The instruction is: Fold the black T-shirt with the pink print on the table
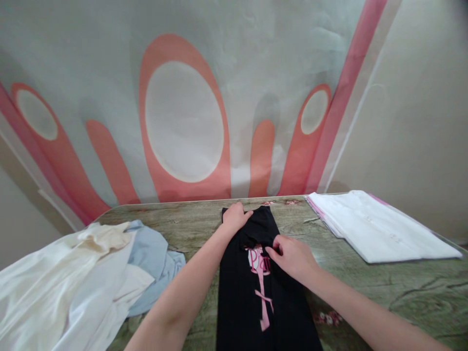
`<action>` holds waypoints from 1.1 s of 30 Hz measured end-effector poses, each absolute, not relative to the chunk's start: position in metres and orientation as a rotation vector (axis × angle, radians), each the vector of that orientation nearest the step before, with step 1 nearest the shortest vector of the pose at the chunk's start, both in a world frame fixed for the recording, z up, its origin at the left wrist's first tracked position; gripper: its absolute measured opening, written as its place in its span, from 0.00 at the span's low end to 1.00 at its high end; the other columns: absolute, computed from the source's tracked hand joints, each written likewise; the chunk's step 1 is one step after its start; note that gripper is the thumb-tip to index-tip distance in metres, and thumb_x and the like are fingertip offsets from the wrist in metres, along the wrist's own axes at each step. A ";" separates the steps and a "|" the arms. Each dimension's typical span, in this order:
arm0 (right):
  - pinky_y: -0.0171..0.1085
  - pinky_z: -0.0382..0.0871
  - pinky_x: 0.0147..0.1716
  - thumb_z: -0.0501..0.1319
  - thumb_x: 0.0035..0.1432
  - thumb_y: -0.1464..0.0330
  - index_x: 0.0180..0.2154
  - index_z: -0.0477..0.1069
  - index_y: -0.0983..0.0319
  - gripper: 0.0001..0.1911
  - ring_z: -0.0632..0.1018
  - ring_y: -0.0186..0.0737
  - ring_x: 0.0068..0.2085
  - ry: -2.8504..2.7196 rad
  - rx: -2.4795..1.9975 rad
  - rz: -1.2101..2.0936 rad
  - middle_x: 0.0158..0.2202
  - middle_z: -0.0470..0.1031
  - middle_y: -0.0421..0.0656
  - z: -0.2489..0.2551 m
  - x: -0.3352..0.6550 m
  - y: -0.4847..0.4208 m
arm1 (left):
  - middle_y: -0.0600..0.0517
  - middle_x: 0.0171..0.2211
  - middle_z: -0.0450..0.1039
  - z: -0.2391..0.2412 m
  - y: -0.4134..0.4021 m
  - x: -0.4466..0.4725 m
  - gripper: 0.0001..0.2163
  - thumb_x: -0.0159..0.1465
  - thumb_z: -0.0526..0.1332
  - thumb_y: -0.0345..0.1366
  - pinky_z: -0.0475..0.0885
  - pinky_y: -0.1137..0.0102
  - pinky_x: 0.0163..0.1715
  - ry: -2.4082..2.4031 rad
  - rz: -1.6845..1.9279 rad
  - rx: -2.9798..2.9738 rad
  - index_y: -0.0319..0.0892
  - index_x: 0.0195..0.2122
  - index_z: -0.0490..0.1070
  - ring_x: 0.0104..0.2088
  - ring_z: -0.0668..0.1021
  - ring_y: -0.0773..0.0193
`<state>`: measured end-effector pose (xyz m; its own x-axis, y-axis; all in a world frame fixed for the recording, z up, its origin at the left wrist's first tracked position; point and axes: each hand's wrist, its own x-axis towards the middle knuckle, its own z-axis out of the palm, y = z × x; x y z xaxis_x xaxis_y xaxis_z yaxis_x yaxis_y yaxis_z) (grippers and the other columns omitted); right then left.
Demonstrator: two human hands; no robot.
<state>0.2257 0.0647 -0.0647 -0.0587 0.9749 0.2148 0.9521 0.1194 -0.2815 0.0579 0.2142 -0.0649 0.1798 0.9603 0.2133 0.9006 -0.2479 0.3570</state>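
Observation:
A black garment [252,297] with a pink print lies lengthwise on the table [365,287], folded into a narrow strip running away from me. My left hand [234,218] rests at its far top-left corner, fingers curled over the cloth edge. My right hand [290,256] sits on the middle of the garment beside the pink lettering, its fingers pinching the black fabric.
A heap of white, cream and light blue clothes [84,278] covers the table's left side. A stack of folded white garments [376,226] on clear plastic lies at the right rear. A wall with orange and pink shapes [183,122] rises behind the table.

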 end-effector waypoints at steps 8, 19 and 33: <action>0.35 0.51 0.25 0.56 0.51 0.55 0.32 0.67 0.58 0.13 0.74 0.42 0.31 -2.020 -2.024 0.117 0.29 0.74 0.41 -0.063 0.221 0.066 | 0.49 0.30 0.74 -0.063 0.220 0.053 0.12 0.51 0.63 0.44 0.65 0.71 0.32 1.580 0.513 2.269 0.39 0.29 0.72 0.32 0.74 0.60; 0.33 0.48 0.23 0.56 0.49 0.65 0.27 0.68 0.58 0.05 0.71 0.36 0.27 -1.958 -1.948 0.319 0.24 0.73 0.38 -0.065 0.222 0.072 | 0.53 0.26 0.72 -0.063 0.218 0.053 0.10 0.58 0.58 0.38 0.65 0.77 0.21 1.442 0.577 2.075 0.38 0.36 0.70 0.23 0.72 0.70; 0.33 0.54 0.28 0.54 0.53 0.67 0.25 0.71 0.59 0.09 0.71 0.34 0.29 -2.082 -1.652 0.286 0.27 0.72 0.38 -0.063 0.222 0.065 | 0.50 0.31 0.74 -0.070 0.228 0.045 0.11 0.48 0.65 0.32 0.67 0.73 0.35 1.585 0.503 2.237 0.38 0.35 0.72 0.34 0.75 0.62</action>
<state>0.2218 0.0652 -0.0629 -0.1699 0.9590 0.2267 0.8625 0.2560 -0.4365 0.0447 0.2277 -0.0699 0.3106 0.9469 0.0834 0.8219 -0.3116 0.4770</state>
